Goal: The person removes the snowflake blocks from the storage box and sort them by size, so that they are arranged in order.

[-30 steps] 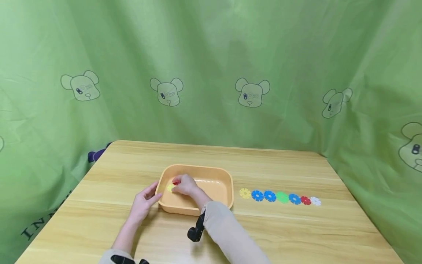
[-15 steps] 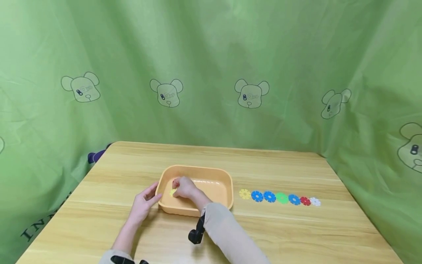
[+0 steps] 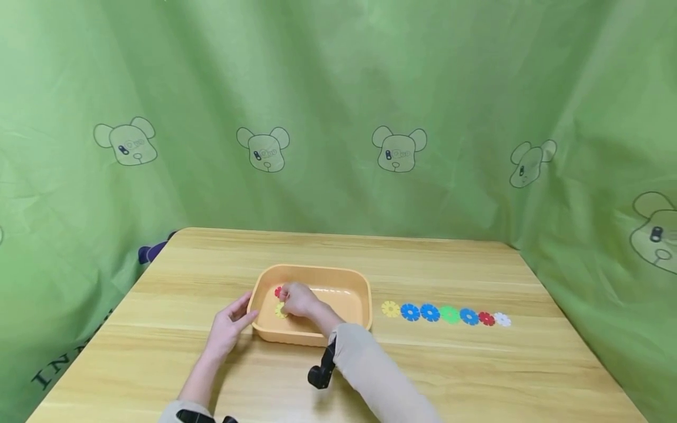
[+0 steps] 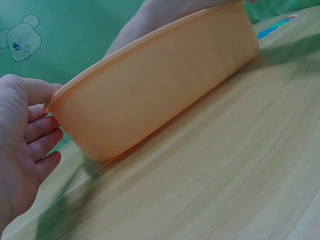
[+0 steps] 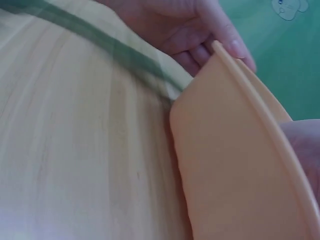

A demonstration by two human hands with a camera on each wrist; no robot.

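Observation:
An orange plastic basin [image 3: 344, 276] stands on the wooden table. My left hand [image 3: 225, 330] holds its left rim; in the left wrist view the thumb [image 4: 42, 91] lies over the rim, the other fingers spread outside the wall. My right hand [image 3: 300, 301] reaches into the basin with bent fingers. At its fingertips is a yellow flower-shaped disc [image 3: 280, 311]; whether they pinch it cannot be seen. Beside the index finger lies a red flower-shaped disc [image 3: 277, 292]. The basin wall [image 5: 225, 150] hides the right fingertips in the right wrist view.
Right of the basin, several flower-shaped discs lie in a row, from a yellow one [image 3: 391, 309] to a small white one [image 3: 502, 319]. Bare wooden table [image 3: 449, 376] stretches in front of them. A green curtain [image 3: 338, 70] hangs behind.
The yellow disc has shifted slightly right and nearer along with my right fingers. The red disc now shows more fully to the left of them. My left hand stays on the rim.

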